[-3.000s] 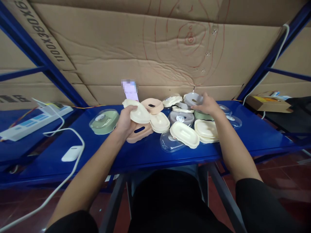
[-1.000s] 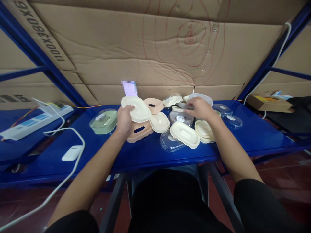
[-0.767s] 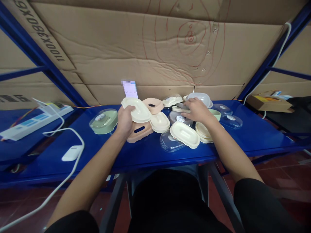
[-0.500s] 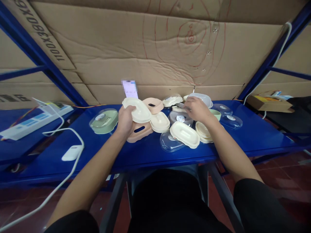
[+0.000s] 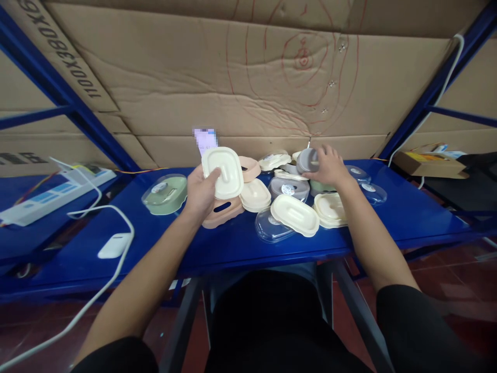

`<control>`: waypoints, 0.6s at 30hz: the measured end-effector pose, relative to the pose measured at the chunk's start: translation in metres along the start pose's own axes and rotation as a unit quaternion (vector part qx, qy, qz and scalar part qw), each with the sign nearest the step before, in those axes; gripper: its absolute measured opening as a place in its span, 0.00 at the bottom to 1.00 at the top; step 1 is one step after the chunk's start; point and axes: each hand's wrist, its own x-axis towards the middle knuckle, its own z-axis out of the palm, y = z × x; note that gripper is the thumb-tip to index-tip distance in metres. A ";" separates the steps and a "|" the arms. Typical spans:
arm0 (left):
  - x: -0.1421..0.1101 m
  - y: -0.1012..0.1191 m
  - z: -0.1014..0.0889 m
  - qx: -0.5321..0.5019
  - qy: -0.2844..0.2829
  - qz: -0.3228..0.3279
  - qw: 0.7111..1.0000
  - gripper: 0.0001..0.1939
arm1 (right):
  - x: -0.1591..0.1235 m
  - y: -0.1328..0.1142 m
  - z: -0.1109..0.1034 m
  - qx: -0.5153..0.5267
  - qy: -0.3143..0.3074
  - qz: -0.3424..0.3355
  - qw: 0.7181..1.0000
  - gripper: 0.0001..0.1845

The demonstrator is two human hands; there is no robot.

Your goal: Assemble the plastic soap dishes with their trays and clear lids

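now | left hand (image 5: 200, 194): cream lid (image 5: 222, 172) | right hand (image 5: 330, 168): grey lid (image 5: 307, 160) | carton (image 5: 58, 52): 1100x380x

Upside-down print on the cardboard sheet (image 5: 54, 49) reads 1100X380X6.

From here the counter (image 5: 217, 247) reads as glossy blue-painted metal. The cream lid (image 5: 223, 172) and grey lid (image 5: 307, 160) look like smooth, matt plastic; the clear lid (image 5: 269, 229) is shiny transparent plastic. Behind them, the corrugated cardboard (image 5: 163, 62) is matt and creased, and the floor tiles (image 5: 458, 274) shine.
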 end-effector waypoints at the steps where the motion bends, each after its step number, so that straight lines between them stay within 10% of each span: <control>1: 0.000 0.000 0.000 -0.001 -0.004 0.006 1.000 0.16 | 0.001 0.004 0.001 0.004 -0.010 0.005 1.000 0.58; 18: 0.009 -0.001 -0.002 -0.025 0.031 0.007 0.999 0.20 | 0.008 0.029 0.005 0.058 -0.043 0.044 0.996 0.59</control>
